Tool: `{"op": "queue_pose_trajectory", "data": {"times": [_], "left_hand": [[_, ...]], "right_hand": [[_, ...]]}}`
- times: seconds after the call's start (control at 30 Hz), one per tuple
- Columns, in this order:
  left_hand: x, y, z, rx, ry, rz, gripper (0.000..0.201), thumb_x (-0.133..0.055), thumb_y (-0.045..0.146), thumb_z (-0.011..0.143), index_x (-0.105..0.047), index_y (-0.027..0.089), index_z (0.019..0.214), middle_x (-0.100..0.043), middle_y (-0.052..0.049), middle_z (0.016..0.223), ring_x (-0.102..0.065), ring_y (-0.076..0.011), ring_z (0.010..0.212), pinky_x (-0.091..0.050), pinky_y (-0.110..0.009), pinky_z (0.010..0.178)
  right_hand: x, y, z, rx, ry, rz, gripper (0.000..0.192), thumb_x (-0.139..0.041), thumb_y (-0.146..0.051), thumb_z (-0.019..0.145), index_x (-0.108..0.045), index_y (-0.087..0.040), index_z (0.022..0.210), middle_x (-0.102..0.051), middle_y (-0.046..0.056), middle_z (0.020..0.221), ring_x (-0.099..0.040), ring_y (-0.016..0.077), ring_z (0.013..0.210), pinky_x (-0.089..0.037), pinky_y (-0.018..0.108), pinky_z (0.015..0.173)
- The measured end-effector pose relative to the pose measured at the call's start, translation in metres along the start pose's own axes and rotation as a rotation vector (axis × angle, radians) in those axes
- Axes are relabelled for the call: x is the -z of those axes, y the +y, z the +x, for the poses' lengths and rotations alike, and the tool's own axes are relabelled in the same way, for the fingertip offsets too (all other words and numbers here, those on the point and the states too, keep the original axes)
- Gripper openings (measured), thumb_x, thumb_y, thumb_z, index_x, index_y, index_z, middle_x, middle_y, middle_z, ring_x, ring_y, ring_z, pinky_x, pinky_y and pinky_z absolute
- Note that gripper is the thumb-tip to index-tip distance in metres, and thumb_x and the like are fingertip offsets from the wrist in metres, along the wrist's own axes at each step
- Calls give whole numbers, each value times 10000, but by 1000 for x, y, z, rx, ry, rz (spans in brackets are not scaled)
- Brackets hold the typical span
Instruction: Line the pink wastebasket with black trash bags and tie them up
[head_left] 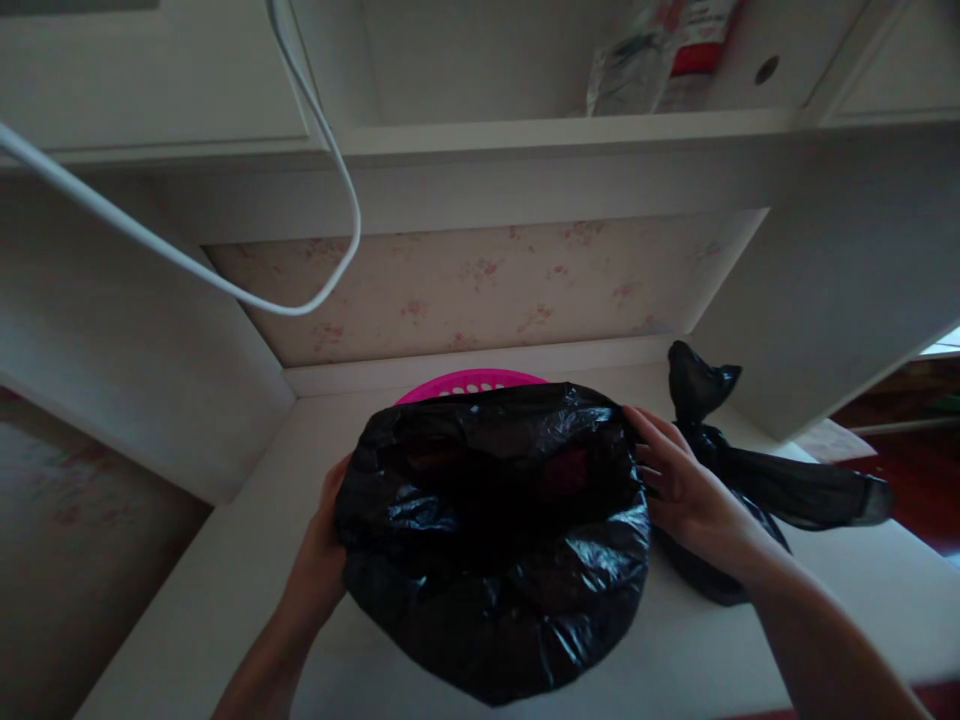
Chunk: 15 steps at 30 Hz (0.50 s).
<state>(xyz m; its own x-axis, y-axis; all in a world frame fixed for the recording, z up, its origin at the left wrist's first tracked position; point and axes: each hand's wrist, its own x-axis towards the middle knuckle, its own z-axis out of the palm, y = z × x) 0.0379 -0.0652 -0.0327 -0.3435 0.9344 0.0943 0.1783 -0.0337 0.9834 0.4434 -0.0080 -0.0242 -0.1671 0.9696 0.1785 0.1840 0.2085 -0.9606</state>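
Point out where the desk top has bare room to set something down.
Bare desk lies left of the left hand, and a strip runs behind the pink basket along the wall. Right of the open black bag it is crowded: the right hand and a tied black bag.

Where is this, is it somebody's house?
Probably a room at home: flowery wallpaper behind a white built-in desk, a shelf above. Both hands hold a black bag.

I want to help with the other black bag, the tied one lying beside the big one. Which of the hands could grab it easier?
Probably the right hand. It grips the open bag's rim just beside the tied bag. The left hand is across on the open bag's far side.
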Motion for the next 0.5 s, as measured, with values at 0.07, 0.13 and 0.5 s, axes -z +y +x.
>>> {"op": "queue_pose_trajectory", "data": {"times": [0.07,0.13,0.5], "left_hand": [[4,4,6,148,-61,-96,615,-985,302,564,-784,274,1144,-776,-78,1301,-591,-441,1379,-554,-467,1101],[12,9,16,271,-71,-256,576,-958,235,536,-786,237,1085,-824,-81,1147,-702,-427,1208,-639,-427,888],[-3,39,80,262,-93,-287,525,-967,495,611,-806,176,996,-817,-46,917,-742,-227,848,-570,-276,719]], "right_hand": [[0,-3,3,-21,-49,79,786,-881,-386,821,-542,-464,1526,-350,39,1717,-638,289,1343,-617,409,1034],[2,-9,8,-58,-35,222,692,-856,-407,840,-598,-429,1481,-487,50,1652,-624,298,1369,-606,410,1032],[-29,-31,66,-300,80,354,403,-907,-491,748,-847,-283,1089,-841,42,1097,-773,250,1064,-581,370,1031]]}}
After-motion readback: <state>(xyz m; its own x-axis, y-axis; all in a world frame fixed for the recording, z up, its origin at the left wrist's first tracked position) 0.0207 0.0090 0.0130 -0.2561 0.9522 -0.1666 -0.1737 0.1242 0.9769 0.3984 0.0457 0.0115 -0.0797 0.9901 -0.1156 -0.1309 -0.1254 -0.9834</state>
